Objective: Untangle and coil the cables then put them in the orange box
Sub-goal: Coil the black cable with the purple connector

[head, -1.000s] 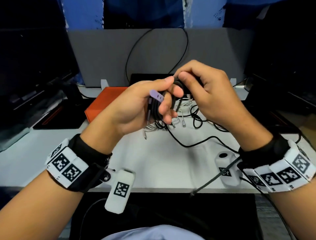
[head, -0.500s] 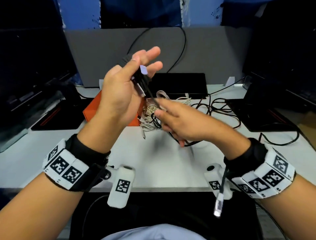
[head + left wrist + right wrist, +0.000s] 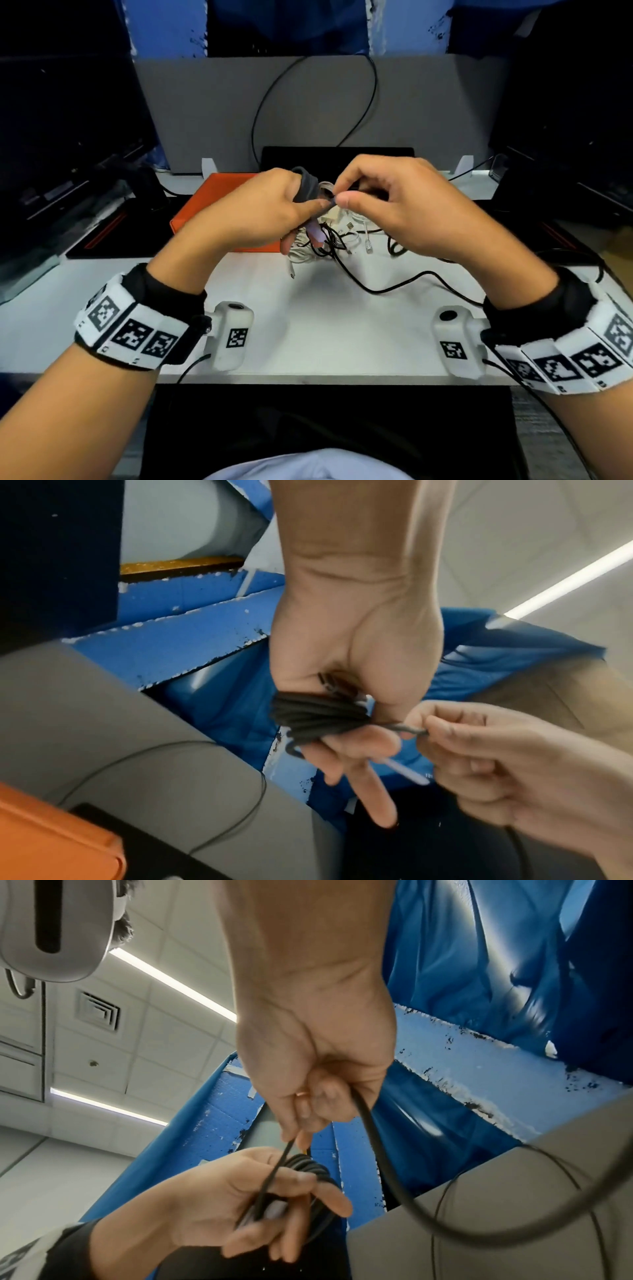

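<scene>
A black cable coil (image 3: 306,186) is wound around the fingers of my left hand (image 3: 270,209), held above the table in front of the orange box (image 3: 209,209). In the left wrist view the coil (image 3: 315,715) crosses the fingers and the thumb presses on it. My right hand (image 3: 390,202) pinches the free strand of the black cable (image 3: 368,1123) right beside the coil. The strand trails down to the table (image 3: 376,289). A purple connector (image 3: 315,234) hangs below my left hand. A tangle of white and black cables (image 3: 342,236) lies underneath.
A grey partition (image 3: 428,113) stands at the back with a thin black wire looping over it. A flat black device (image 3: 376,154) sits at its foot. Dark equipment flanks the white table (image 3: 325,335) on both sides.
My left hand has come down from its raised position with the coil. My right hand has risen from near the table and now pinches the strand beside the coil.
</scene>
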